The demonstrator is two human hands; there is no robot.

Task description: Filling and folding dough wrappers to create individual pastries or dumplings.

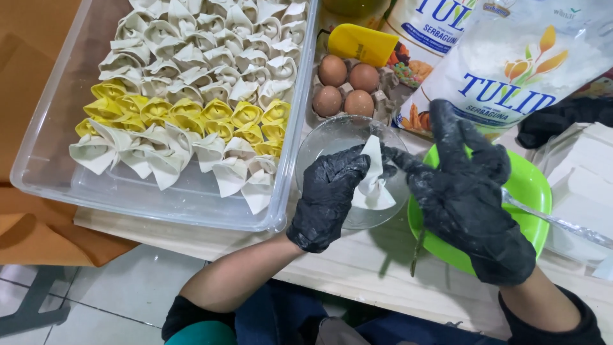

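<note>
From my head camera, my left hand (pixel 329 195) is curled around a white dumpling wrapper (pixel 371 185), pinching it over the clear glass bowl (pixel 322 137). My right hand (pixel 466 198) sits just right of it, fingers half open, fingertip touching the wrapper's edge, holding nothing itself. Beyond my left hand, the clear plastic tub (pixel 45 160) already holds many folded white and yellow dumplings (pixel 191 83), though its near strip is bare. Under my right hand lies a green plate (pixel 533 185); past the bowl, four eggs (pixel 345 88).
</note>
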